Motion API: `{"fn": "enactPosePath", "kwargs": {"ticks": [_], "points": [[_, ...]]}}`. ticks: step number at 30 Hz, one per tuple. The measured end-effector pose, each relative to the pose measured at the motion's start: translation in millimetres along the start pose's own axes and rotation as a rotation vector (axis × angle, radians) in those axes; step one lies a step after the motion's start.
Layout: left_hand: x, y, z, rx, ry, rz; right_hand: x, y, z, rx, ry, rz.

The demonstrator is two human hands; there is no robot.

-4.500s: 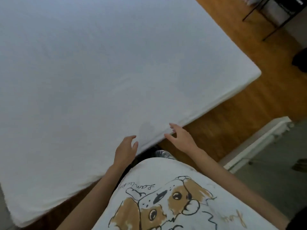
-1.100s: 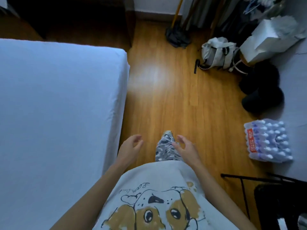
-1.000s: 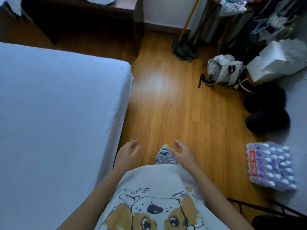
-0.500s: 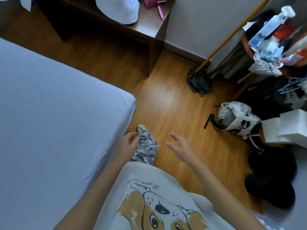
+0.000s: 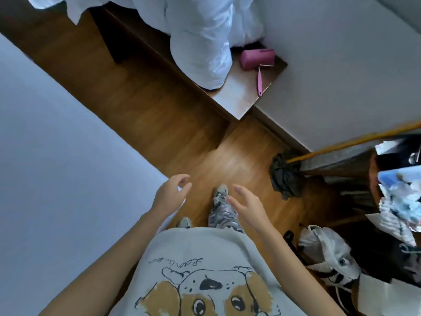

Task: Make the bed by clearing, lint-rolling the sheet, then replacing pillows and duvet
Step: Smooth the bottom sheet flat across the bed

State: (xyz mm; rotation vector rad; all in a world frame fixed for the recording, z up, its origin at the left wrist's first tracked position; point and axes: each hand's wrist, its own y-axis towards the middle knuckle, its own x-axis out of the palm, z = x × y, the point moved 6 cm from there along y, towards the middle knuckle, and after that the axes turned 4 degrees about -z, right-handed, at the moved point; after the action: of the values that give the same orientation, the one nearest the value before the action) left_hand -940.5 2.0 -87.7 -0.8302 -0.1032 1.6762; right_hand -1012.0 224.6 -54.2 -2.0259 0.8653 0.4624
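Both hands are hanging empty, left hand (image 5: 169, 197) and right hand (image 5: 249, 207) with fingers loosely released. The pink lint roller (image 5: 258, 61) is sitting on the tabletop (image 5: 241, 94) beside the piled duvet (image 5: 205, 37), parked there so the sheet (image 5: 57, 156) is lying bare.

The bed (image 5: 57, 179) fills the left of the frame. At upper centre a desk (image 5: 239, 96) stands against the wall, with bedding (image 5: 205, 37) piled on it and a lint roller (image 5: 258, 59) just right of the pile. A mop (image 5: 284, 176) lies at right centre, a bag (image 5: 328, 254) at lower right. Both hands (image 5: 169, 196) hang at centre, over the floor (image 5: 159, 115).
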Motion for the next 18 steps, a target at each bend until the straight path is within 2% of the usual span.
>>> {"fn": "enactPosePath", "kwargs": {"ticks": [3,9,14,18], "points": [[-23,49,2,-0.083,-0.050,0.082,-22,72,-23,-0.080,-0.074,-0.089],[-80,130,11,-0.304,-0.207,0.346,-60,216,-95,-0.222,-0.186,-0.333],[-118,162,31,-0.403,-0.340,0.526,-75,299,-186,-0.389,-0.349,-0.491],[-149,180,25,-0.520,-0.433,0.655,-58,352,-263,-0.491,-0.395,-0.585]]}}
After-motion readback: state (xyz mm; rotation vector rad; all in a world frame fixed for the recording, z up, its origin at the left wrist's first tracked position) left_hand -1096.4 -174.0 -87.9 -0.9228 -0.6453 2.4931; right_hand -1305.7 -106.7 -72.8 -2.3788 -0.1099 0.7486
